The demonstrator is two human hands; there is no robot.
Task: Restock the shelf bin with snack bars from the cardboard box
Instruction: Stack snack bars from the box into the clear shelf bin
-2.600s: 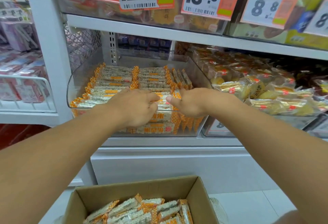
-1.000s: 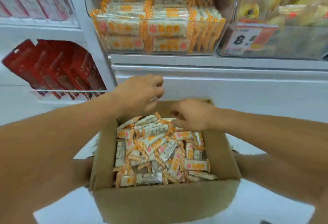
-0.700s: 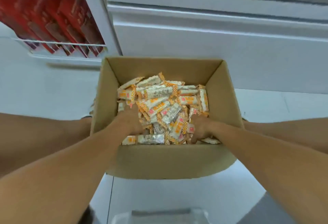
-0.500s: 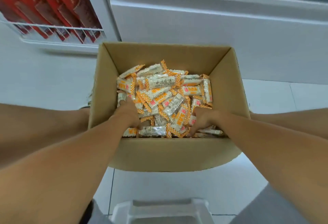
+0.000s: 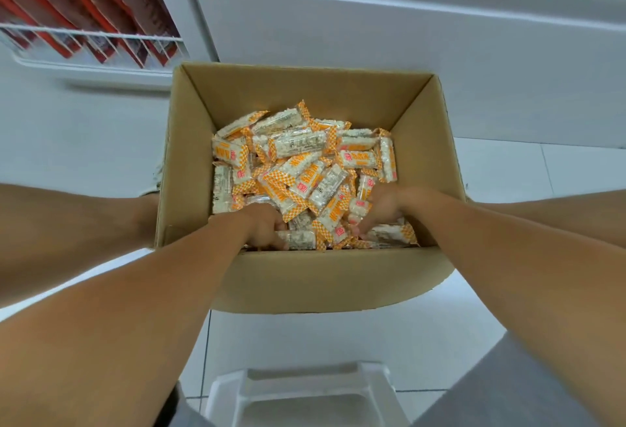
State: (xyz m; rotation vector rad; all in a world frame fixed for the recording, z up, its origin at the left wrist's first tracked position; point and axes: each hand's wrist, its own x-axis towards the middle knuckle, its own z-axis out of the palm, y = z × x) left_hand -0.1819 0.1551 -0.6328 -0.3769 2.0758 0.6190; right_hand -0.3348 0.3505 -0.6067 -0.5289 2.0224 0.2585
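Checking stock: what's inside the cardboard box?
The cardboard box holds a loose pile of orange-and-white snack bars, with the left hand and right hand dug in. Lower layers and box bottom are covered.

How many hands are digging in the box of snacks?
2. The left hand is in the near left part of the cardboard box, the right hand in the near right part. Both are among the snack bars, fingers partly hidden.
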